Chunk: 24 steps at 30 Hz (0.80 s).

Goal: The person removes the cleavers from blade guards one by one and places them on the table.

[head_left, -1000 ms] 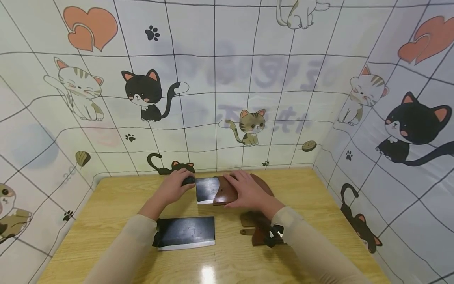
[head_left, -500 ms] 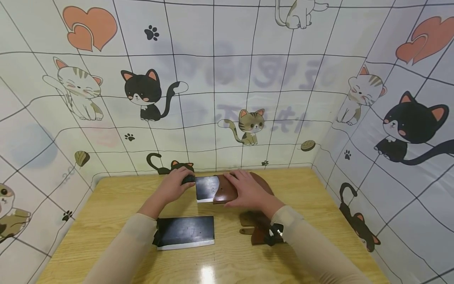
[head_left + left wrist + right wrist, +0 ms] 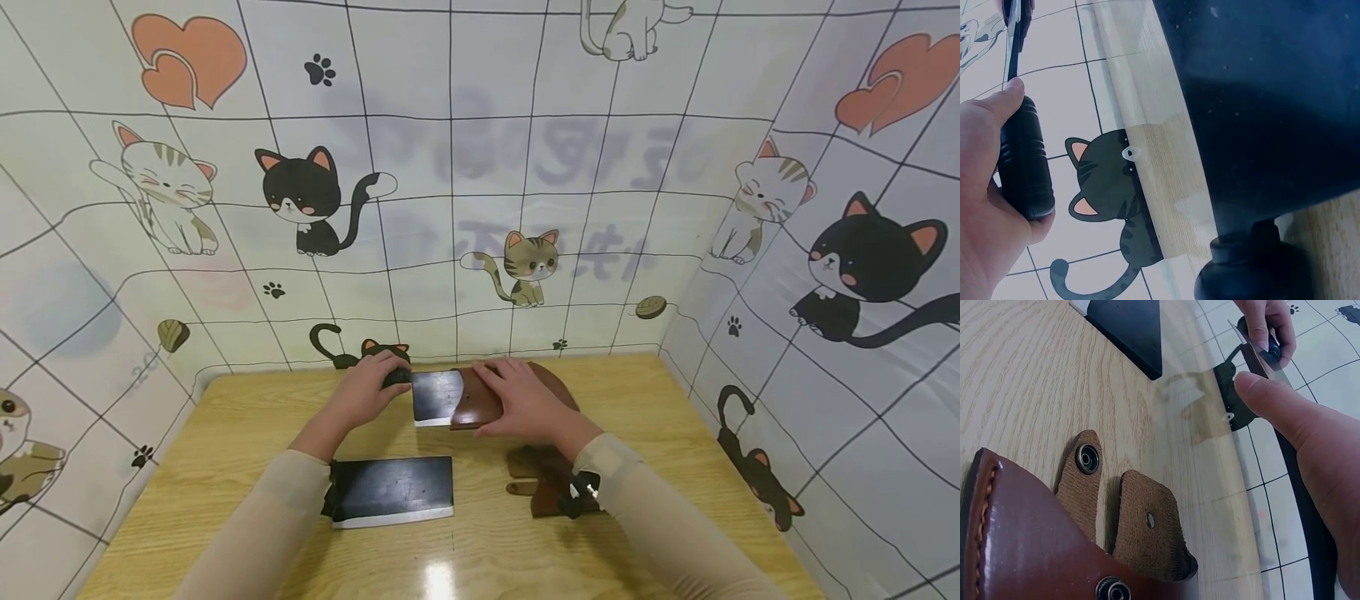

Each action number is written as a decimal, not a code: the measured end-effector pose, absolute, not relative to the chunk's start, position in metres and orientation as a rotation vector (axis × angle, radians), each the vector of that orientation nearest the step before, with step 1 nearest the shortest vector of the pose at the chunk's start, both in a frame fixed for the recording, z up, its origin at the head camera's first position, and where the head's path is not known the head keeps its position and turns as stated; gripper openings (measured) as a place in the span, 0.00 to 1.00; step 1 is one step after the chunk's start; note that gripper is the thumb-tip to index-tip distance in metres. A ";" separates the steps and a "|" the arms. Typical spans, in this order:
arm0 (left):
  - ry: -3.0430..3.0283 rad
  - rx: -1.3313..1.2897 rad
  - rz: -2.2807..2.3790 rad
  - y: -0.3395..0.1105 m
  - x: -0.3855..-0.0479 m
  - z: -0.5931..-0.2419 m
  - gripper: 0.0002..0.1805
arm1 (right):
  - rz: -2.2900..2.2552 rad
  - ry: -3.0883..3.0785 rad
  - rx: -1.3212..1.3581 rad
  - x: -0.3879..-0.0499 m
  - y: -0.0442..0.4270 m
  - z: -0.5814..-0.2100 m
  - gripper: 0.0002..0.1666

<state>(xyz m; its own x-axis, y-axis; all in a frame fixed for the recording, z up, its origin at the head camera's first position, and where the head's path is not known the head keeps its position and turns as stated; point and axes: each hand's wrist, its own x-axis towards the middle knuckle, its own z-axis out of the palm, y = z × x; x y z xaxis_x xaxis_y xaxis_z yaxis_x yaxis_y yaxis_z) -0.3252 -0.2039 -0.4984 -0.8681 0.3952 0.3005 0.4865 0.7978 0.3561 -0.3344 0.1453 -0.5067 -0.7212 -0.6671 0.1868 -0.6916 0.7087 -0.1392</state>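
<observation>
At the back of the table, my left hand (image 3: 362,392) grips the ribbed black handle (image 3: 1025,162) of a cleaver (image 3: 435,400). Its dark blade, with a bright lower edge, runs rightward into a brown leather sheath (image 3: 474,402); only the part near the handle shows. My right hand (image 3: 525,404) holds that sheath, with the thumb along the near side and the fingers over the top. The blade's far end is hidden inside the leather. Closer to me, a second, larger cleaver (image 3: 393,492) lies flat, its handle mostly hidden beneath my left forearm.
A second brown leather sheath (image 3: 1035,537) lies under my right forearm, its snap straps (image 3: 1147,525) spread out on the wooden table (image 3: 487,550). Cat-patterned sheeting (image 3: 420,208) stands along the back and both sides of the table.
</observation>
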 end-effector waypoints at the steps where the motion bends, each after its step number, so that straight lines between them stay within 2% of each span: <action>1: -2.781 -0.684 -0.633 -0.204 -0.325 -0.498 0.19 | 0.302 -2.789 1.116 -0.334 0.145 -0.506 0.76; 16: -2.764 -0.705 -0.647 -0.204 -0.324 -0.497 0.18 | 0.321 -2.749 1.183 -0.333 0.150 -0.505 0.75; 24: -2.754 -0.731 -0.652 -0.206 -0.324 -0.498 0.19 | 0.299 -2.761 1.199 -0.333 0.153 -0.505 0.70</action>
